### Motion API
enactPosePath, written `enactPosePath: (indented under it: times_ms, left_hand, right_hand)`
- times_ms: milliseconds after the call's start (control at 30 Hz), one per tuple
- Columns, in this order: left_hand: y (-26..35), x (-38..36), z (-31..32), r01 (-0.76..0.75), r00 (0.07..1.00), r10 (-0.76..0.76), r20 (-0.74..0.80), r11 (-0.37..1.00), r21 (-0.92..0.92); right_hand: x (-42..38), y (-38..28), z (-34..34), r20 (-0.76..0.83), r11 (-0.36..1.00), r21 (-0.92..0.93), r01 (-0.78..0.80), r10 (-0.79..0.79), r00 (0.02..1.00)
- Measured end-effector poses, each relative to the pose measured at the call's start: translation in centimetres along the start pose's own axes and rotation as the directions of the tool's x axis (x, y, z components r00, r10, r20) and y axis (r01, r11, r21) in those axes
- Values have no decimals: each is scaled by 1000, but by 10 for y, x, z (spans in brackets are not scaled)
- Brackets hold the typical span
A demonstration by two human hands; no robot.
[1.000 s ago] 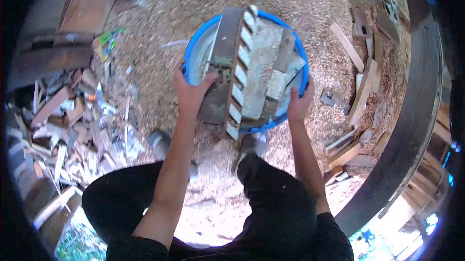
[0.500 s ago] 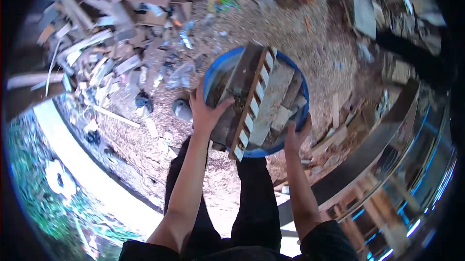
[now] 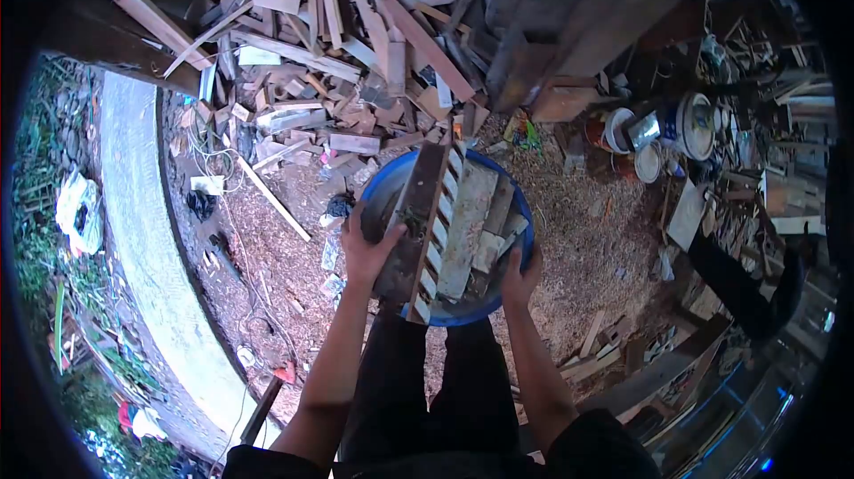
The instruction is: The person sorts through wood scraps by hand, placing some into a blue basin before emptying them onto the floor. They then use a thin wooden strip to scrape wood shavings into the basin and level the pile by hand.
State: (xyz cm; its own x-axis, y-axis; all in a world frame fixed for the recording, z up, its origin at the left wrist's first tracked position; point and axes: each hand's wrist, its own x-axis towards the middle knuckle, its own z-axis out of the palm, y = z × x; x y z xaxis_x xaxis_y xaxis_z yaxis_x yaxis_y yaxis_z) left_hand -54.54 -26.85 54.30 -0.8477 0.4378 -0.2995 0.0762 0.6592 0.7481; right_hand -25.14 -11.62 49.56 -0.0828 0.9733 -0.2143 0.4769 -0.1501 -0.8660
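A round blue basin (image 3: 527, 252) is held up in front of my legs, loaded with wood offcuts. My left hand (image 3: 367, 252) is closed on its left rim, the thumb lying over a dark brown board (image 3: 430, 178). On the opposite side, my right hand (image 3: 519, 279) grips the right rim, with its fingers partly hidden beneath. Beside the dark board runs a strip with slanted white stripes (image 3: 442, 212). A pale, worn plank (image 3: 468, 225) and smaller wood blocks (image 3: 488, 252) lie to the right inside the basin.
A heap of scrap wood (image 3: 356, 114) spreads ahead and to the left. Paint buckets (image 3: 694, 128) stand at the far right. Wood shavings cover the ground (image 3: 578, 257). A concrete edge (image 3: 147, 212) curves along the left, near a red-headed tool (image 3: 283, 374) and a thin cable.
My view has swung to the left, bringing the scrap heap ahead of me and the buckets further right. The loaded basin stays in both hands, now more squarely in front of my legs.
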Motion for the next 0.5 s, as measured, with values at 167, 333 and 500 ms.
enactPosePath:
  times_ms: [167,333,500]
  left_hand:
    - [9,62,-22,61,996,-64,-56,996,-58]
    - [10,110,-36,109,981,-136,-136,976,-187]
    - [6,160,-55,108,971,-157,-179,960,-258]
  right_hand:
    - [63,-65,68,99,998,-42,50,-46,994]
    - [120,-96,120,213,960,-188,205,-164,963]
    - [163,-133,180,290,933,-240,268,-195,937]
